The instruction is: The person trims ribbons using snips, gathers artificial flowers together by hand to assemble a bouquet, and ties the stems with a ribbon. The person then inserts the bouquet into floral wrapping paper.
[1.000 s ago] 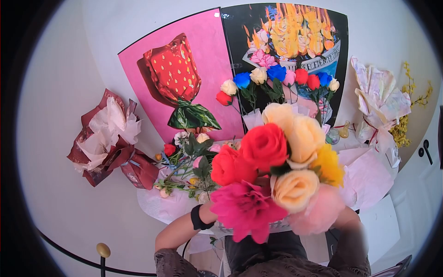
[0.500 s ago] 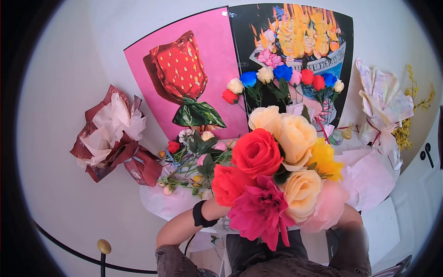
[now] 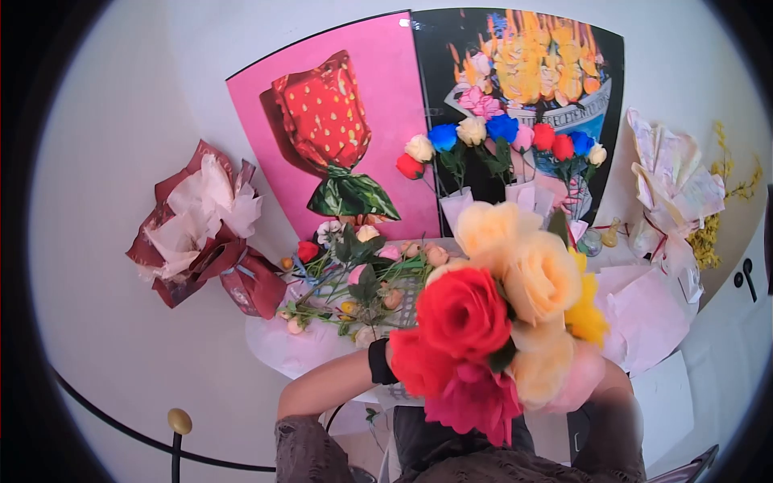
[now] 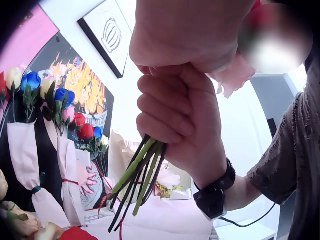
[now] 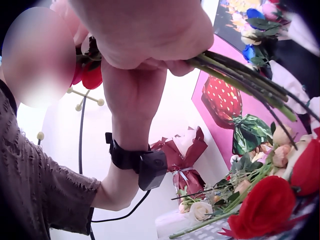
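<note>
A bunch of artificial flowers (image 3: 465,312), with red and peach roses, a magenta bloom, a yellow one and a pale pink one, is held up before my body. In the head view the blooms hide both hands. My right hand (image 4: 177,112) wraps its curled fingers round the green stems (image 4: 131,175), whose cut ends poke out below the fist. Directly above it, against the same bunch, my left hand (image 4: 187,35) is closed, its fingertips mostly out of sight. The right wrist view shows the stems (image 5: 240,75) running out from under the right hand.
Loose flowers (image 3: 354,278) lie on the table at left, beside a maroon-wrapped bouquet (image 3: 254,282). Wrapped roses (image 3: 443,138) stand at the back before two posters. Pink paper (image 3: 644,310) covers the table's right side, near a pale wrapped bouquet (image 3: 672,185).
The bunch has turned and tilted: the magenta bloom has sunk partly behind the red roses, and the yellow one has moved toward the right edge. Both hands stay at the stems.
</note>
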Demonstrator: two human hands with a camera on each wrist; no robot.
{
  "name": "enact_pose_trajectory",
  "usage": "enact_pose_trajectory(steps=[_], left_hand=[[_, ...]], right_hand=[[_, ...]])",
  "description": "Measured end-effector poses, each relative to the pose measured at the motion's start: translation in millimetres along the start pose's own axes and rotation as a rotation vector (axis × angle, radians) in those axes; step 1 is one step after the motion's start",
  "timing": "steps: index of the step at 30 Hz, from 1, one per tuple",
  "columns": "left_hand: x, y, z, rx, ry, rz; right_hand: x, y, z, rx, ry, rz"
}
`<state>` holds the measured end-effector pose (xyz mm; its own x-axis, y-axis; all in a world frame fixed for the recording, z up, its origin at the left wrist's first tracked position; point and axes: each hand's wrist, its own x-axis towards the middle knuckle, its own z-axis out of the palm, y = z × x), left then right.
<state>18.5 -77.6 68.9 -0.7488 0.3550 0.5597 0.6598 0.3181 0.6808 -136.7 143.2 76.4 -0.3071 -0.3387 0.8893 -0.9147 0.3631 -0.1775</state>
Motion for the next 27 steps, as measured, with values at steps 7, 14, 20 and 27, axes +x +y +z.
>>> enact_pose_trajectory(steps=[7, 14, 20, 27], left_hand=[[20.3, 3.7, -2.9, -0.043, 0.140, -0.045], [9.3, 4.7, 5.7, -0.153, 0.106, -0.049], [14.1, 6.2, -3.3, -0.233, 0.097, -0.054], [44.1, 5.8, 10.1, -0.269, 0.280, -0.102]], right_hand=[[15.4, -10.8, 22.0, 0.037, -0.046, -0.161], [5.1, -3.8, 11.8, -0.051, -0.022, -0.195], [-0.9, -0.3, 7.9, -0.108, -0.005, -0.243], [6.9, -17.3, 35.0, -0.015, -0.045, -0.415]])
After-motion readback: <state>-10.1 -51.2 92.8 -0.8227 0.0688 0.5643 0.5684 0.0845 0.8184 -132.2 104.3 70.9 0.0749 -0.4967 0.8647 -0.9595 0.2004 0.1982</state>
